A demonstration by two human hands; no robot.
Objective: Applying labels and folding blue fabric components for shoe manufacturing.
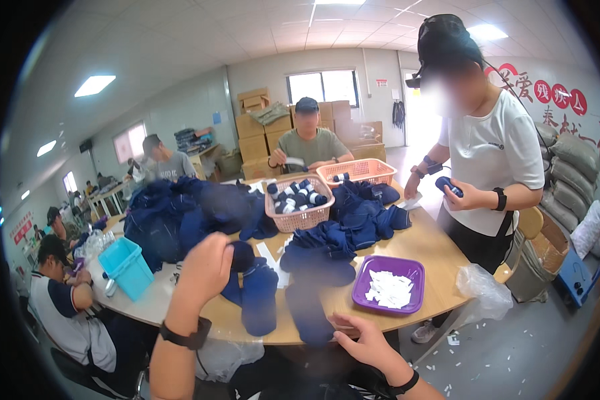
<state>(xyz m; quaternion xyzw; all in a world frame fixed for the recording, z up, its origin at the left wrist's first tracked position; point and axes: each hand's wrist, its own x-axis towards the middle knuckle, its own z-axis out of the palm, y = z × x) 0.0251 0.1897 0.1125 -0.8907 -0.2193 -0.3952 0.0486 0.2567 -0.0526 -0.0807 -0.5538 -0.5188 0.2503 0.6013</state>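
"Wooden table (443, 267) is occupying the foreground of a pale-walled workroom (257, 79); cardboard boxes (252, 148) are standing at 11 o'clock from the view's centre. What is lying between the hands?"

"Navy socks: 1 blurred sock (308, 313) is lying at 6 o'clock, and 1 flat sock (259, 303) is lying just beside it at 7 o'clock."

"How are the hands standing?"

"At 8 o'clock, the left hand (205, 268) is curling its fingers beside a dark bundle (241, 255); whether it is gripping this, I cannot tell. At 5 o'clock, the right hand (365, 339) is holding its fingers loosely apart, the tips lying at the blurred sock's right edge."

"And around them?"

"Between 4 and 5 o'clock, a purple basket (361, 287) is holding white slips (390, 290); near the centre, a pink basket (297, 221) is holding rolled bundles (293, 198); at 9 o'clock, a navy heap (180, 210) is spreading. At 12 o'clock, 1 seated person (313, 142) is holding a pale strip (295, 161); between 2 and 3 o'clock, 1 standing person (490, 147) is holding a navy roll (449, 186)."
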